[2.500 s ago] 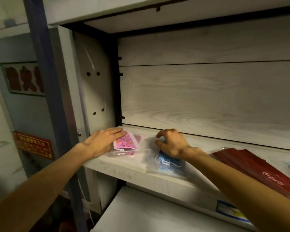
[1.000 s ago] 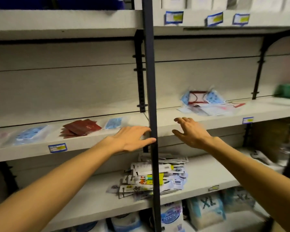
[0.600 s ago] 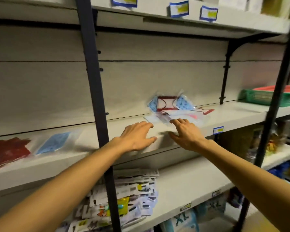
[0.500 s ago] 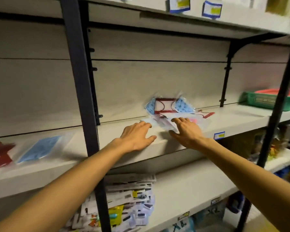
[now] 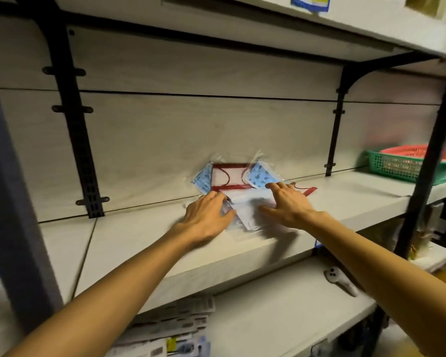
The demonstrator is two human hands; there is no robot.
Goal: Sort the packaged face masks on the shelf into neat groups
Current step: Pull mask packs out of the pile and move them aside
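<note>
Left hand [image 5: 206,217] and right hand [image 5: 287,206] rest flat, fingers extended, on the loose packaged face masks [image 5: 245,204] mid-shelf [image 5: 129,235]. Packets appear light, limp, slippery; pinch the edges.

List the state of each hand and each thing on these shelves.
Left hand: open, flat on the clear mask packets.
Right hand: open, fingers spread on them.
Blue masks: leaning against the back panel.
Red basket: nested in the green basket.
</note>
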